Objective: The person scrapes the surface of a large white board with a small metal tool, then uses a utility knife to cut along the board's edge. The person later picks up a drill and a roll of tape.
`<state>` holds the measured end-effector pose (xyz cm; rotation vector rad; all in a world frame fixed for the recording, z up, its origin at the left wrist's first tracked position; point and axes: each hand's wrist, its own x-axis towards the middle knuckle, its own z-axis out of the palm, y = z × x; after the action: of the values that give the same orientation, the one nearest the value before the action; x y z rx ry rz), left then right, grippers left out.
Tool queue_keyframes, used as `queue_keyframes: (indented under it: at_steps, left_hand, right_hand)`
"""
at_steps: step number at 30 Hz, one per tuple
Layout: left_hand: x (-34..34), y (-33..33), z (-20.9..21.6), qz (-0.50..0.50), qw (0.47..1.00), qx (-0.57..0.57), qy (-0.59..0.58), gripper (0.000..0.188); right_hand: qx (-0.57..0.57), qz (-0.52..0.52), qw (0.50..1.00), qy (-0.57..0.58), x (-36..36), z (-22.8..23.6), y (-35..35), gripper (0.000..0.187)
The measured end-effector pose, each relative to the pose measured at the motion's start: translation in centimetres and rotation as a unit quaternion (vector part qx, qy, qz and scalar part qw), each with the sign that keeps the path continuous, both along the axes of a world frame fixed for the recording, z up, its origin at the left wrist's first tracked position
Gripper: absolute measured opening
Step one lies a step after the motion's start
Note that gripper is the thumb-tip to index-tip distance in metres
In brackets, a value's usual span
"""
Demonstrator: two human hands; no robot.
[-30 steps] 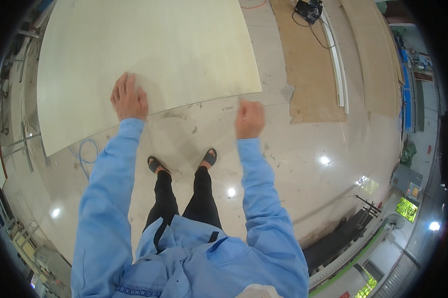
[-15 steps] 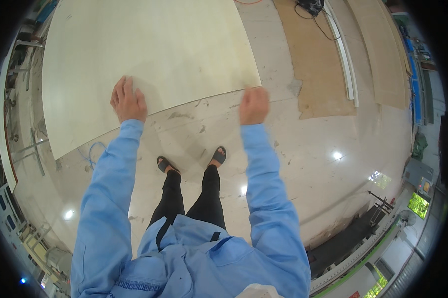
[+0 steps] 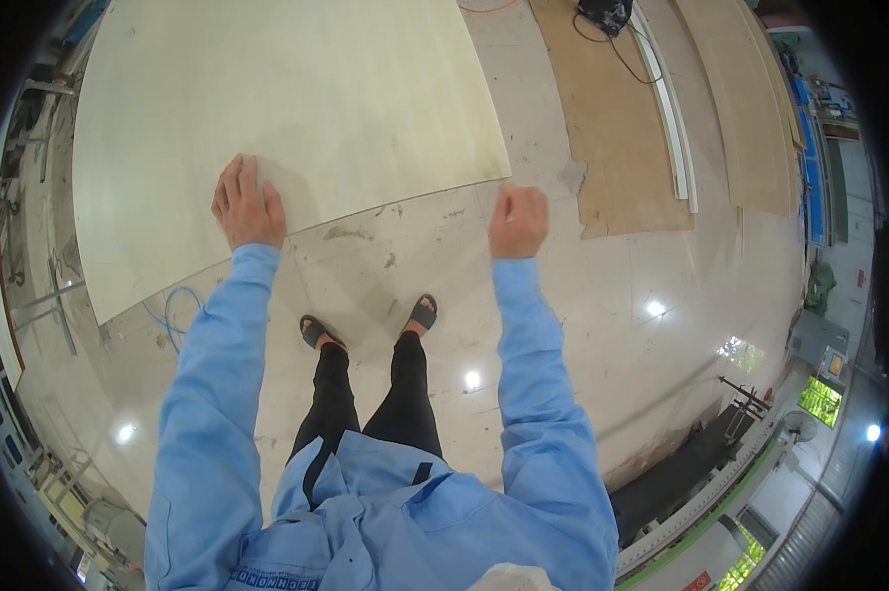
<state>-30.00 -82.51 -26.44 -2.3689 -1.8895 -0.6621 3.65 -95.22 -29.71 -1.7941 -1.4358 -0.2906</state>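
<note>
Shifted rightward, my right grip [image 3: 519, 221] is near a corner of the pale panel [image 3: 316, 108] — too blurred to tell if closed; my left grip [image 3: 249, 209] rests splayed near its edge — floor [image 3: 528, 108] rightward, then brown sheet [image 3: 617, 148].

Lettering visible on the blue work shirt [image 3: 415, 522]: a row of block characters [image 3: 275, 582] in dark-blue boxes runs across the wearer's left chest, with a line of much finer print [image 3: 282, 571] just beside it, too small to read. A red patch [image 3: 698, 581] with pale marks shows by the white, green-edged machine [image 3: 661, 566], its marks too small and distorted to be read. On the grey cabinet [image 3: 815, 335], a small panel [image 3: 835, 364] shows an orange area, with any characters there illegible.
</note>
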Motion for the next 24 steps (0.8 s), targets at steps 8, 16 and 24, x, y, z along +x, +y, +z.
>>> queue_keyframes:
  at_steps: [8, 16, 24]
  left_hand:
    - [-0.3, 0.3, -0.5, -0.005, 1.000, 0.007, 0.000, 0.042]
    - [-0.1, 0.2, -0.2, -0.016, 1.000, 0.019, -0.003, 0.042]
    - [0.4, 0.3, 0.6, -0.026, 0.996, 0.002, -0.087, 0.046]
  right_hand:
    - [-0.029, 0.057, 0.996, -0.055, 0.8, -0.2, -0.2, 0.015]
    - [-0.040, 0.044, 0.998, 0.031, -7.8, 2.7, 1.1, 0.011]
    - [-0.062, -0.049, 0.994, -0.080, -8.4, 2.4, 1.7, 0.007]
